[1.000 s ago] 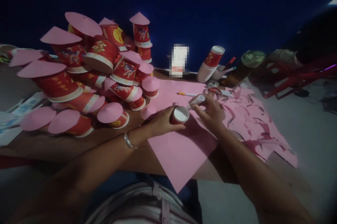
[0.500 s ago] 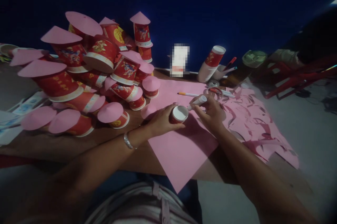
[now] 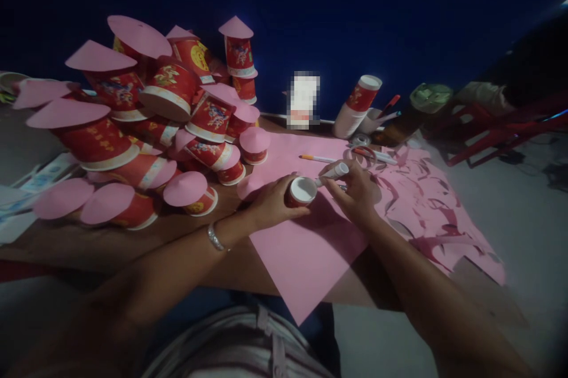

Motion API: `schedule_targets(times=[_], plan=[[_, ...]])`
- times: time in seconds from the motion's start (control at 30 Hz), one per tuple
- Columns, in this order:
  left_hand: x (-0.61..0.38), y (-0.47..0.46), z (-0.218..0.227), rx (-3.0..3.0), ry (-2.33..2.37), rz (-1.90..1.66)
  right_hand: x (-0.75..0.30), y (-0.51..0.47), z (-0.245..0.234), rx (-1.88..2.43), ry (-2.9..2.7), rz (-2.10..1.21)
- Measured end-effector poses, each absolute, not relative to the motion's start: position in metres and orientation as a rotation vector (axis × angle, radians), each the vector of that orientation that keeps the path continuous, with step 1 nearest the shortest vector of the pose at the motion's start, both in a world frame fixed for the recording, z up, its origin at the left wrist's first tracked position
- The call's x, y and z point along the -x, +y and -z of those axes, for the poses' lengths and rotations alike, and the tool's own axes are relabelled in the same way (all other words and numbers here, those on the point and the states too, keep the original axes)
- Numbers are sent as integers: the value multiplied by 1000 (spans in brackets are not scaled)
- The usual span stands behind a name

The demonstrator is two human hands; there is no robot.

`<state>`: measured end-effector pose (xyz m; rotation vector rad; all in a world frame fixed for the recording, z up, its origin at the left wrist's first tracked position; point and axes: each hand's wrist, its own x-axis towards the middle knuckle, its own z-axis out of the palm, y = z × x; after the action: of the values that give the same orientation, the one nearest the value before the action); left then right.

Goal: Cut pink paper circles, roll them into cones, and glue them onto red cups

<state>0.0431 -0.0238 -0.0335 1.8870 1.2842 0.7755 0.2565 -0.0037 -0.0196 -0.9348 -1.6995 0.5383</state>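
My left hand (image 3: 268, 203) is closed round a small red paper cup (image 3: 300, 191), which lies tilted with its white mouth towards me, over a pink paper sheet (image 3: 306, 254). My right hand (image 3: 355, 189) grips a white glue stick (image 3: 333, 173) whose tip touches the cup's rim. A silver bracelet (image 3: 216, 237) circles my left wrist. A small pink paper cone (image 3: 247, 184) lies just left of my left hand.
A pile of red cups capped with pink paper cones (image 3: 146, 123) fills the table's left. A stack of plain red cups (image 3: 357, 106), a pen (image 3: 317, 158), tape rolls (image 3: 361, 150) and pink paper scraps (image 3: 426, 200) lie behind and to the right. Red chairs (image 3: 501, 129) stand far right.
The cup in my left hand has shifted slightly left and down, and my right hand has followed it with the glue stick. Otherwise the scene is the same.
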Motion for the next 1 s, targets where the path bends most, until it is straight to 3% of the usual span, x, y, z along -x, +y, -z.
schedule_targets(times=[0.2, 0.57, 0.8, 1.0], plan=[[-43, -24, 31, -1900, 1308, -774, -255, -8, 19, 913, -1617, -640], [-42, -23, 33, -1897, 1309, -779, -256, -6, 16, 959, -1704, -538], [-43, -23, 36, -1898, 1291, -811, -256, -4, 21, 880, -1524, -734], [-43, -23, 34, -1898, 1291, -794, -257, -5, 20, 951, -1661, -608]])
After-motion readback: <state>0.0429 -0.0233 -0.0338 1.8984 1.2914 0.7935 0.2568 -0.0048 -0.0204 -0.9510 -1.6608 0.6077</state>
